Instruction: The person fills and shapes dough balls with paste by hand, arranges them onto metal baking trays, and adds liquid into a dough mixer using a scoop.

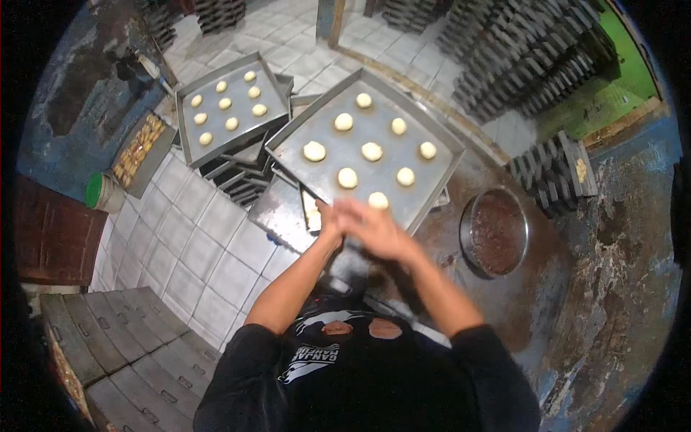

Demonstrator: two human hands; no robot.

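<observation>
My left hand (328, 222) and my right hand (373, 229) meet over the near edge of a large metal baking tray (317, 183). The right hand lies across the left, its fingers stretched out and slightly blurred. Most of the left hand's fingers are hidden, and I cannot tell whether anything is between the palms. Several pale dough balls (371, 151) sit spaced out on the tray, one (378, 201) right beside my right hand. Left of my hands, a small dark tin (305, 202) holds pale dough pieces (314, 217), partly covered by the big tray and my left hand.
A second tray of dough balls (188, 140) rests on stacked trays at the left. To the right stands a metal bowl (497, 234) with dark brown filling. Stacked dark tins (540, 176) line the right and back. Closed grey tins (137, 327) lie lower left, near a green-lidded tub (108, 194).
</observation>
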